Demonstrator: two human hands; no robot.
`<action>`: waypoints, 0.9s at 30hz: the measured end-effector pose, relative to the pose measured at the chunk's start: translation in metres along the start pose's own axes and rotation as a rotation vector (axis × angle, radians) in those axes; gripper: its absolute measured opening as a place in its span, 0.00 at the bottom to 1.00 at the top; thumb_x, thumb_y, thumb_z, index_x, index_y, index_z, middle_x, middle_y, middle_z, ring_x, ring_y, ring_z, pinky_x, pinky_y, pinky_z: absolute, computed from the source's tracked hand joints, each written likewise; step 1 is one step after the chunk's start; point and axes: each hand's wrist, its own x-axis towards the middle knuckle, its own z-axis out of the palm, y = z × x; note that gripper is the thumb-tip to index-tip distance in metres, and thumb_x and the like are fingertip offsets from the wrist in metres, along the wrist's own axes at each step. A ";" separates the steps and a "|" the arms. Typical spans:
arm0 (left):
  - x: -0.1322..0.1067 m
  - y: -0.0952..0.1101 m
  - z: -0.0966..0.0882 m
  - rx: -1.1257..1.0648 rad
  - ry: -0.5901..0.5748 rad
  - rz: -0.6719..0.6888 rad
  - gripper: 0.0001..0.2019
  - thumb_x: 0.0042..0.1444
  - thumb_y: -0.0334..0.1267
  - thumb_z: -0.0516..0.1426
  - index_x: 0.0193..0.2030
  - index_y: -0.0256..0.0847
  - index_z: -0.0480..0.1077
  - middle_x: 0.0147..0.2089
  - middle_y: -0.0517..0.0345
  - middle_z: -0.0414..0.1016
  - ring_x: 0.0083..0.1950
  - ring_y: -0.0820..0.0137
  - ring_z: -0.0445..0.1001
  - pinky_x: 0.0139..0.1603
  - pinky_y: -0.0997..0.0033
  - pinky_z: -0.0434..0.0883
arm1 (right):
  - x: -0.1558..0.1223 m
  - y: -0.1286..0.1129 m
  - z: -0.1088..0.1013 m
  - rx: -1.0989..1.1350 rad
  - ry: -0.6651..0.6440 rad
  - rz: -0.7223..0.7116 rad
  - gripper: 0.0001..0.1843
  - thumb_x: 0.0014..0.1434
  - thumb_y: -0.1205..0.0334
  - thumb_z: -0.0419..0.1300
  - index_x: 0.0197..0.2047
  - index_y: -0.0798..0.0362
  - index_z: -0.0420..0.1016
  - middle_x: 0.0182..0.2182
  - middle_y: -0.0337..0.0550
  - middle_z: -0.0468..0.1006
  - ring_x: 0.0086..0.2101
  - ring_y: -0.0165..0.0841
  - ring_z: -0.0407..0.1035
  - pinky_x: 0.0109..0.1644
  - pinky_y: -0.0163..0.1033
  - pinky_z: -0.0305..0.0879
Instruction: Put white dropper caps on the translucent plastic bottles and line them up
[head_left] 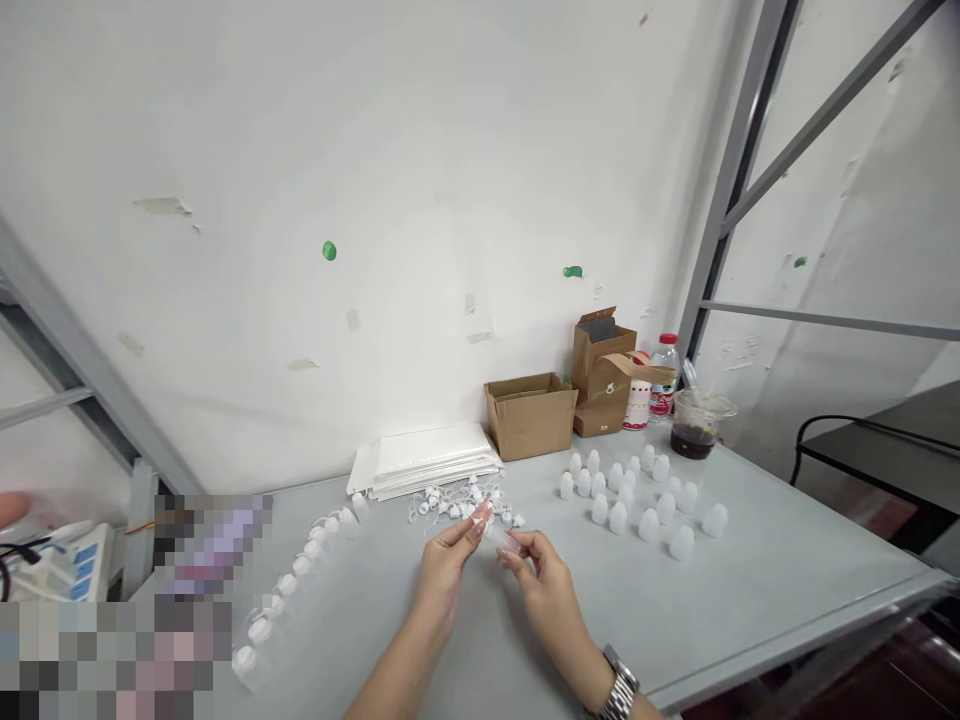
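Note:
A small translucent plastic bottle [498, 537] lies tilted between my hands above the table. My right hand [546, 582] grips its body with thumb and fingers. My left hand [447, 562] pinches a small white cap [486, 517] at the bottle's other end; whether the cap is threaded on cannot be seen. Just behind my hands lies a loose pile of white caps with thin strings [452, 502]. To the left, similar bottles with white caps [301, 567] stand in a slanting row. Several bottles without white caps [618, 517] stand upright to the right.
White flat packets [431, 455] are stacked against the wall. An open cardboard box [531, 418], a brown paper bag [600, 390], a red-capped bottle [663, 375] and a plastic cup of dark liquid [694, 437] stand along the back. A power strip [88, 565] is at far left.

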 end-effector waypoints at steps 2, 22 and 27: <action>-0.001 0.000 0.002 -0.012 0.022 0.000 0.18 0.38 0.44 0.64 0.38 0.39 0.76 0.47 0.47 0.74 0.58 0.57 0.62 0.60 0.59 0.55 | -0.002 -0.001 0.000 -0.060 0.038 -0.032 0.11 0.51 0.54 0.58 0.35 0.53 0.71 0.31 0.45 0.76 0.35 0.38 0.69 0.42 0.40 0.64; -0.004 0.016 0.001 0.169 -0.101 0.110 0.13 0.43 0.43 0.60 0.36 0.42 0.77 0.59 0.50 0.62 0.61 0.55 0.58 0.60 0.57 0.53 | 0.007 -0.008 0.004 0.475 -0.262 0.378 0.26 0.47 0.37 0.55 0.23 0.56 0.68 0.12 0.34 0.65 0.15 0.25 0.56 0.26 0.34 0.57; -0.003 0.014 0.000 0.186 -0.071 0.104 0.14 0.41 0.44 0.62 0.35 0.41 0.77 0.59 0.49 0.62 0.59 0.53 0.60 0.59 0.55 0.55 | 0.006 -0.002 0.003 0.285 -0.150 0.199 0.23 0.49 0.41 0.55 0.24 0.55 0.67 0.17 0.37 0.68 0.19 0.28 0.61 0.28 0.35 0.59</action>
